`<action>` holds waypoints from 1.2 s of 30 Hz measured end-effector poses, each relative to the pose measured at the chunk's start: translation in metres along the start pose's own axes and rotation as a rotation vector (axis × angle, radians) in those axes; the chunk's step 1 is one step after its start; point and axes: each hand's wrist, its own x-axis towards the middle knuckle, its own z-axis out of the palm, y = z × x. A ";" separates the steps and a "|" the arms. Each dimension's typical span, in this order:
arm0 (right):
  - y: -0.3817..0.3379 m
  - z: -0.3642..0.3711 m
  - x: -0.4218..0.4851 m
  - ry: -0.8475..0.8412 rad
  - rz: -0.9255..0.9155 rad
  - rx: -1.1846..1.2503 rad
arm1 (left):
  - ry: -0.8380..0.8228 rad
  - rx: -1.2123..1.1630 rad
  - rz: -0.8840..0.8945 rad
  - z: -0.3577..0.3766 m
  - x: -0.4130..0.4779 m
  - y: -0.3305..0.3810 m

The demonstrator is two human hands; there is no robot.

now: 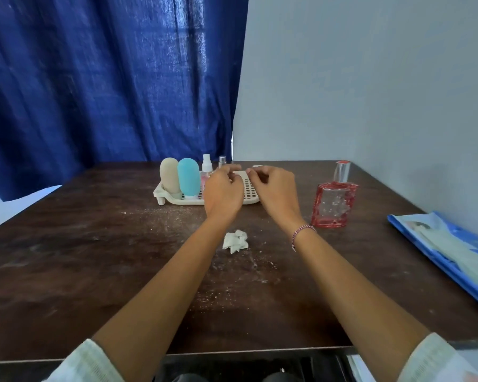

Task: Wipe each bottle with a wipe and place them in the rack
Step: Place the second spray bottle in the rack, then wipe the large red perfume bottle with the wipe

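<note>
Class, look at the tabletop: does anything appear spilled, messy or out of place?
Yes. White specks lie scattered on the dark table around a crumpled wipe, like spilled powder. The red bottle stands outside the rack, to its right.

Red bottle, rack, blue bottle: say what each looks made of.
Red bottle: probably glass, since it is glossy, see-through and shows bright glints. Rack: likely moulded plastic, cream and matte, with a grid of square holes. Blue bottle: perhaps silicone or soft plastic, as it is opaque, matte and rounded.
</note>
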 end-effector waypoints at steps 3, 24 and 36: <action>-0.001 -0.034 -0.001 0.059 -0.016 -0.023 | -0.033 -0.041 0.040 0.014 -0.012 0.022; 0.100 -0.130 -0.016 0.139 0.357 -0.239 | -0.173 -0.018 0.019 0.111 -0.055 0.058; 0.082 -0.114 -0.020 0.054 0.386 -0.025 | -0.213 -0.177 -0.023 0.081 -0.036 0.042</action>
